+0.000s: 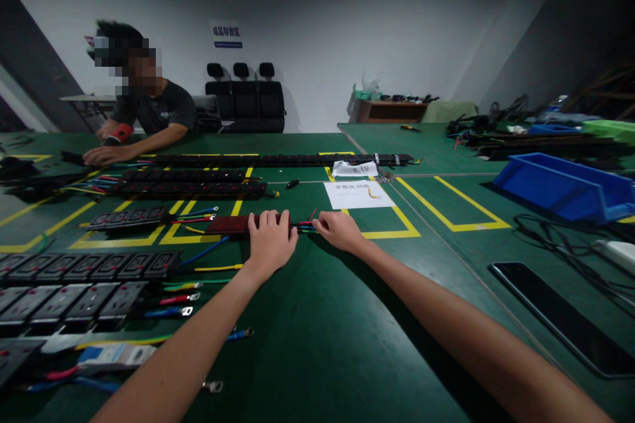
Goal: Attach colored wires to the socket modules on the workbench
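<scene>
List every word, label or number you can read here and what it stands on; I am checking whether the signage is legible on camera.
Blue-and-white wall sign: printed characters, too blurred to read.
White paper sheet on the green table: one grey printed line, too small to read.
Smaller white paper slip behind it: dark marks, unreadable.
Black socket strips: no legible markings.
Nothing in this view can be quoted with confidence.
</scene>
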Tool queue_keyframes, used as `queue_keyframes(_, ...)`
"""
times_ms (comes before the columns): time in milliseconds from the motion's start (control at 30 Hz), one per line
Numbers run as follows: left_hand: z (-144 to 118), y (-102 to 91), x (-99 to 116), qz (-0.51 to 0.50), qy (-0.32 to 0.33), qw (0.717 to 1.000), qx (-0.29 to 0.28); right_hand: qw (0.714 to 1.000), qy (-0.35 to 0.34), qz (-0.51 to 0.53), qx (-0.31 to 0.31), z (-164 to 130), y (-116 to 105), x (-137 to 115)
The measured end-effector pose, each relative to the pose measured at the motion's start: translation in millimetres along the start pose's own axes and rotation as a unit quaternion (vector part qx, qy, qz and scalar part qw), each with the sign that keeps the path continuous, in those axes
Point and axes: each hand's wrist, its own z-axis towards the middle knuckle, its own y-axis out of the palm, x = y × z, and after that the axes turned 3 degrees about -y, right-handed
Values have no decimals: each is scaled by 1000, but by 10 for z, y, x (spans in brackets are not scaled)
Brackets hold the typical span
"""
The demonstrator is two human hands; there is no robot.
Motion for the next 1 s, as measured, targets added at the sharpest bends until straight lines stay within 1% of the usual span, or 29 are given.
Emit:
queue_keyframes(400, 2, -1, 4, 0, -5, 1000, -5, 1000, -1, 3, 3, 7, 17, 9)
queue_keyframes(600, -5, 9, 11, -1, -7, 1000, 5, 1000, -3, 4, 7, 6, 25, 15)
queue_keyframes(1000, -2, 0, 7, 1, -4, 1000, -3, 1000, 3, 6, 2, 2, 13, 5)
